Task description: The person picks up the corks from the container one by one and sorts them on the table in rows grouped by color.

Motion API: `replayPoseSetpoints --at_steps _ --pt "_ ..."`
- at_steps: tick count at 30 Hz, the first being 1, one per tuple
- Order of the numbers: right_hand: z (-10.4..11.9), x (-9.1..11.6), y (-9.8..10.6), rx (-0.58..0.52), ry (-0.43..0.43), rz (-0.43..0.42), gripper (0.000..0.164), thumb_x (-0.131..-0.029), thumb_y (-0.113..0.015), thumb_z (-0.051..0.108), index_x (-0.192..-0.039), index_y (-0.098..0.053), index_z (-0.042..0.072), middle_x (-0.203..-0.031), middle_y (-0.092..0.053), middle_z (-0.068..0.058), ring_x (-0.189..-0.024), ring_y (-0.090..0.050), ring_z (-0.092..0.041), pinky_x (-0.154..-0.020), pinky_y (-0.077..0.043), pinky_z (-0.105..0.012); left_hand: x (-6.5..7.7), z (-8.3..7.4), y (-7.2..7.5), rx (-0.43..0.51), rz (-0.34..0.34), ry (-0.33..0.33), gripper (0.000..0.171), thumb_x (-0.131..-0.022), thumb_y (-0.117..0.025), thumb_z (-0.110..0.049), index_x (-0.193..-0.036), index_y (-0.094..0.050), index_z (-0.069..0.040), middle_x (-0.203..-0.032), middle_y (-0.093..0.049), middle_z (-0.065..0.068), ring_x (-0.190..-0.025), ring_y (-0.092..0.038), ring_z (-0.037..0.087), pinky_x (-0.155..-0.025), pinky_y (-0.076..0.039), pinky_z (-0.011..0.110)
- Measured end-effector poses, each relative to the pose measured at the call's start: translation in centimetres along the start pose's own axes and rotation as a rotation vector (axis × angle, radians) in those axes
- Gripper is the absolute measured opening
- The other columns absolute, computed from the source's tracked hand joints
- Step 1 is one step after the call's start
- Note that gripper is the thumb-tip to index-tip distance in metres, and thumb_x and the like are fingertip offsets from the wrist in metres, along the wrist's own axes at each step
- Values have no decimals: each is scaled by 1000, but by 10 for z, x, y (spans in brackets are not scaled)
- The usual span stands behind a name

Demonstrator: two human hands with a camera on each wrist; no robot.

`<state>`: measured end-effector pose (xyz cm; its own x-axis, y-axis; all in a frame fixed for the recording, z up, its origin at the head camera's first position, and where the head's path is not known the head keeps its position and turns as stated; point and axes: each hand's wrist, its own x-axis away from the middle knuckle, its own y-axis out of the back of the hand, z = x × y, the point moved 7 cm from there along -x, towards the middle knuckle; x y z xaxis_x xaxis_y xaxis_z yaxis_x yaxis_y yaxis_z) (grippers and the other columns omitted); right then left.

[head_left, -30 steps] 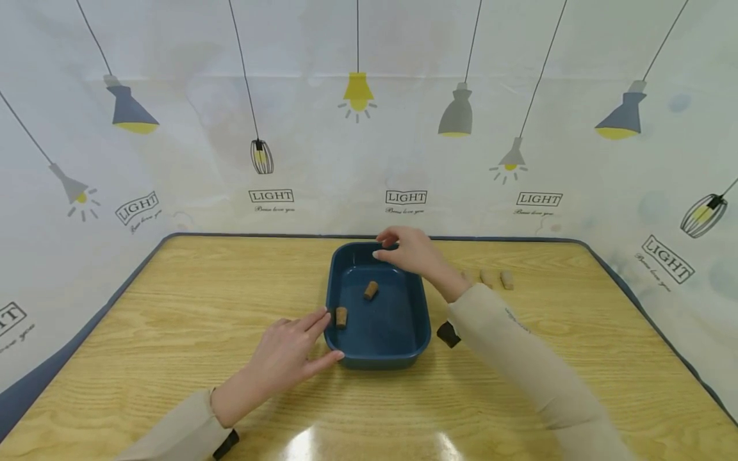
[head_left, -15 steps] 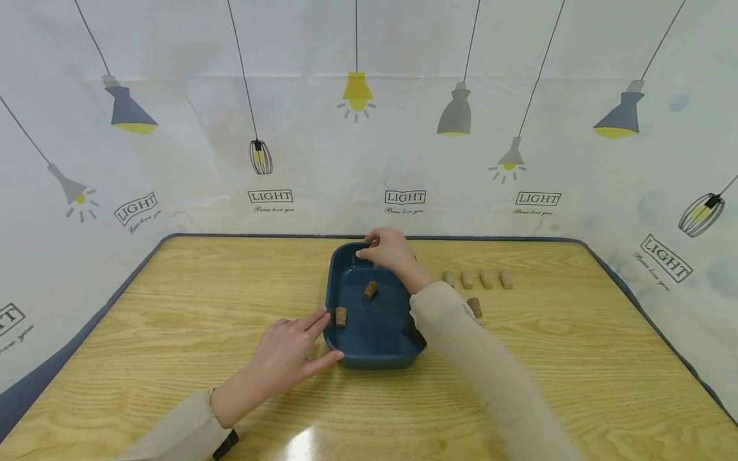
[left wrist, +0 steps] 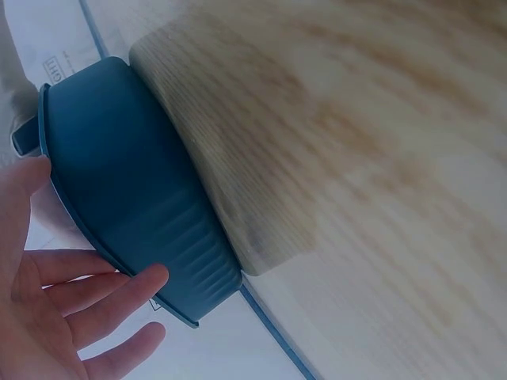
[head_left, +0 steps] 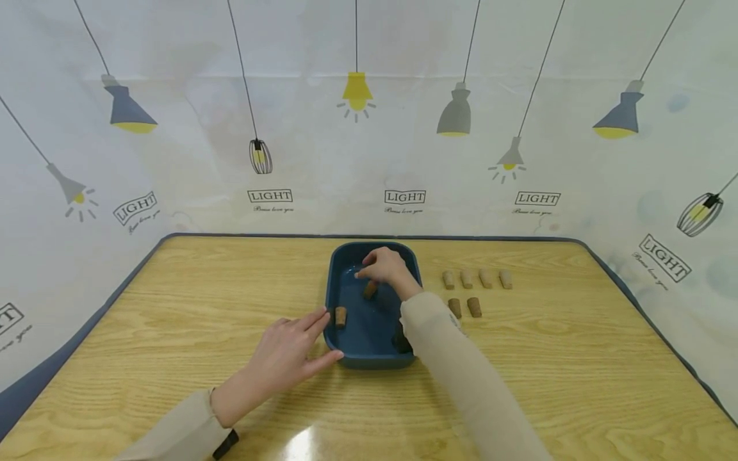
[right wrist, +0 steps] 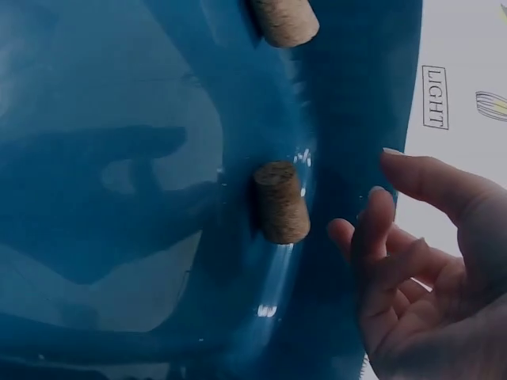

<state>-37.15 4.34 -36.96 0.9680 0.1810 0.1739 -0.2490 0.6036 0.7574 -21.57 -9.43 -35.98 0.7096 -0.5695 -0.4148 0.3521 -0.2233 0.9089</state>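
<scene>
A deep blue tray stands on the table with two corks inside. One cork is by its left wall; the other cork lies farther in, partly under my right hand. That hand hovers over the tray, thumb and forefinger apart and nothing between them. In the right wrist view, the fingers bend loosely beside a cork, apart from it. My left hand rests its fingertips on the left rim, its thumb at the near-left corner. In the left wrist view its fingers spread along the outer wall.
Right of the tray, several pale corks form a row. Nearer, two darker corks stand side by side. The wooden table ends at a printed backdrop behind and at both sides.
My right hand has moved left from the tray's far right rim, then lower and nearer over the inner cork. The corks right of the tray have come into view. My left hand stays put.
</scene>
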Motion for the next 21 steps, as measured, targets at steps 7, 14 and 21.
replayPoseSetpoints --at_steps 7,14,21 --pt "-14 -2 -11 17 -48 87 41 -77 -69 22 -112 -58 5 -88 -60 -7 -70 -58 -17 -65 -47 -31 1 1 -1 3 7 8 66 -79 -50 -59 -114 -60 -4 -115 -56 10 -71 -63 21 -63 -48 37" --pt "-23 -2 -15 -29 -50 129 44 -73 -72 18 -112 -56 3 -82 -58 -7 -68 -59 -19 -64 -47 -33 1 1 -1 1 -8 7 66 -79 -51 -59 -114 -61 -4 -115 -57 9 -69 -62 20 -62 -47 36" --pt "-26 -4 -20 -19 -68 176 46 -74 -71 18 -114 -54 5 -83 -58 -8 -68 -57 -19 -61 -45 -31 0 0 0 -3 -10 5 66 -79 -51 -59 -114 -61 -4 -115 -57 9 -68 -62 20 -62 -47 36"
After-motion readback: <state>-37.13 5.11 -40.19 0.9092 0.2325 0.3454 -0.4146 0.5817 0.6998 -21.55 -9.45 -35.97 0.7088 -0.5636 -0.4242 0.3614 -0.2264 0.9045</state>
